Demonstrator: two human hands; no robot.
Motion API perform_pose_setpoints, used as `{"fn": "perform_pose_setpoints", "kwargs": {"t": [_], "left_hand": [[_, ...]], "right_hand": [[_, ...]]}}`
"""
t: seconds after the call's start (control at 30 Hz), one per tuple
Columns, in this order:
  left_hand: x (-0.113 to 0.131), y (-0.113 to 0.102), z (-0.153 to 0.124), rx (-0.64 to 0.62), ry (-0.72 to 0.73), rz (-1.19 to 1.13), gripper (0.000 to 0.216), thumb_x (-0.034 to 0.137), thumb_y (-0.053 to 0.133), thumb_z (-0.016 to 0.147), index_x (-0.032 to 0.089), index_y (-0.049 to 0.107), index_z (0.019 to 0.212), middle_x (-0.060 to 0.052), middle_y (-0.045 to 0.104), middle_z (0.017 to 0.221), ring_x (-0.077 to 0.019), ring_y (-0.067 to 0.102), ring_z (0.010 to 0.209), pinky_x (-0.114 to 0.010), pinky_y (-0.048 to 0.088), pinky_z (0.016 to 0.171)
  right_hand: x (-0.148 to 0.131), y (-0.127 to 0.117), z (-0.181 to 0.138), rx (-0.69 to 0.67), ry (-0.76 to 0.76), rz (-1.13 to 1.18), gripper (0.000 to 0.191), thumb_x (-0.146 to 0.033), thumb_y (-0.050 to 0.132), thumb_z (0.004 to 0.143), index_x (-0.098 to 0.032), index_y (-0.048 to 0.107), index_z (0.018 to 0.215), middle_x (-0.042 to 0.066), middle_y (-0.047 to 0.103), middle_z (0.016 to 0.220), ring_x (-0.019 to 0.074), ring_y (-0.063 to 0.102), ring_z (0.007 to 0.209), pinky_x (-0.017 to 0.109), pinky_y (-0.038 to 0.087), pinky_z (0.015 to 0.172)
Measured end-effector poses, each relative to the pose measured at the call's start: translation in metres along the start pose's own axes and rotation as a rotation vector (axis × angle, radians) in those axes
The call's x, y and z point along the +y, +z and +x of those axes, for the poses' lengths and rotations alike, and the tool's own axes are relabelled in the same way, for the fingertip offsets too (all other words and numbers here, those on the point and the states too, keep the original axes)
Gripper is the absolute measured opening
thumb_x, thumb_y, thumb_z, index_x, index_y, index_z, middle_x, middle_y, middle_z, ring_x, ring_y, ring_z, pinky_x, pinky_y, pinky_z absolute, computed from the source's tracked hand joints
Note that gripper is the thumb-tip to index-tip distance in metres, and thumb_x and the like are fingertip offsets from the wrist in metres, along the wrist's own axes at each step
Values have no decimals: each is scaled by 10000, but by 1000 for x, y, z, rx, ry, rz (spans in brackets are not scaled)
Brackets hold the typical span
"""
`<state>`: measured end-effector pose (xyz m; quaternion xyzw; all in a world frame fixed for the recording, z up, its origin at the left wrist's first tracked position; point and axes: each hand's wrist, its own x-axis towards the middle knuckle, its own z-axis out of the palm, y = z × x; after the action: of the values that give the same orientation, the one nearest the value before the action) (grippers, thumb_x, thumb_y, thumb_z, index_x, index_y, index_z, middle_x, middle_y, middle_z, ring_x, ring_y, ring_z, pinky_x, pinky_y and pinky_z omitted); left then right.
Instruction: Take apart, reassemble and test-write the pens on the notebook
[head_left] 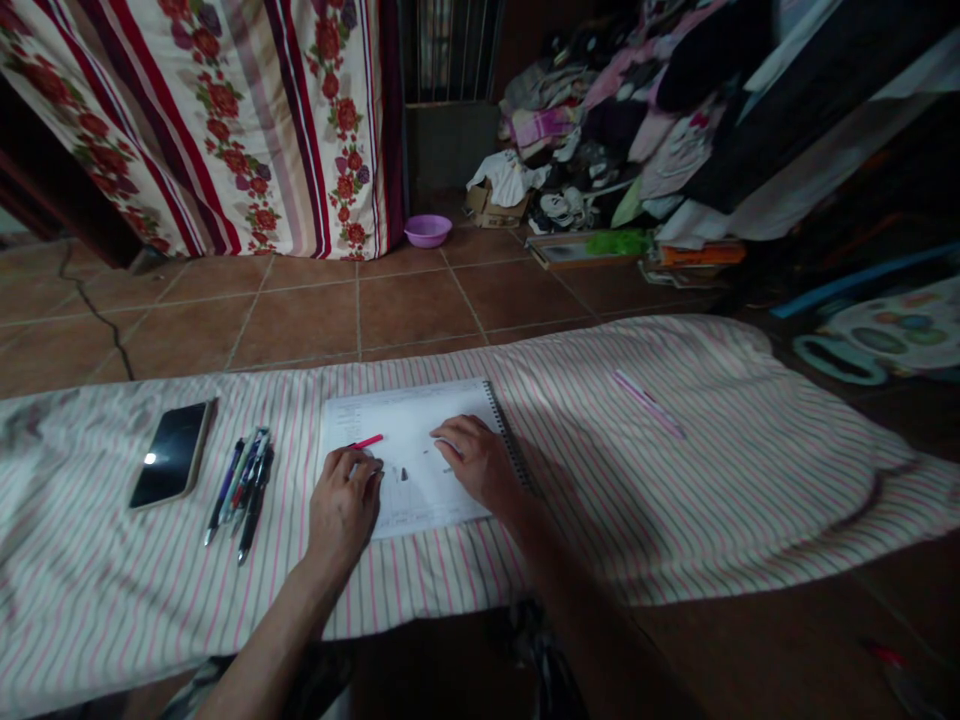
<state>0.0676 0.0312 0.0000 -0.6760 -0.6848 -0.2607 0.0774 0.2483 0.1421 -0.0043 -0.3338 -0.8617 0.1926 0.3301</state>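
Observation:
A spiral-bound notebook (409,410) lies open on the striped cloth, with small print or marks on its page. My left hand (341,500) rests on its left side, fingers bent and closed; whatever they hold is hidden. Just beyond those fingers a slim pinkish-red pen part (369,440) lies on the page, one end close to the knuckles. My right hand (476,462) is over the right half of the page, thumb and fingers curled together, and I cannot make out anything between them. Between the hands sits a small dark cone-shaped piece (403,474).
Several pens (244,485) lie bunched at the left, beside a phone (172,452). A pink-and-white pen (649,405) is on the striped cloth (720,480) at the right. Past the cloth are floor tiles, a purple basin (428,231) and piled clothes (555,110).

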Motion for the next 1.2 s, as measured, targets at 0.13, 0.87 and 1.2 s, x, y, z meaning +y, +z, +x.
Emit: {"fn": "perform_pose_setpoints", "kwargs": {"t": [0.13, 0.87, 1.2], "left_hand": [[0, 0, 0, 2, 11, 8, 105, 156, 543, 802, 161, 643, 836, -82, 616, 830, -238, 511, 890, -368, 498, 755], [2, 4, 1, 9, 19, 26, 129, 180, 494, 830, 175, 623, 824, -83, 622, 827, -236, 516, 880, -389, 491, 767], [3, 5, 2, 7, -10, 15, 132, 180, 490, 823, 173, 622, 821, -88, 626, 840, -237, 505, 894, -392, 474, 799]], "right_hand": [[1, 0, -1, 3, 0, -9, 135, -172, 534, 839, -183, 656, 894, 58, 644, 859, 183, 582, 835, 330, 486, 793], [10, -11, -7, 25, 43, 0, 139, -234, 559, 834, -206, 669, 914, 44, 645, 818, 172, 592, 799, 305, 483, 760], [9, -12, -5, 16, 28, 13, 143, -218, 546, 841, -197, 664, 919, 49, 649, 833, 172, 591, 808, 306, 477, 761]]}}
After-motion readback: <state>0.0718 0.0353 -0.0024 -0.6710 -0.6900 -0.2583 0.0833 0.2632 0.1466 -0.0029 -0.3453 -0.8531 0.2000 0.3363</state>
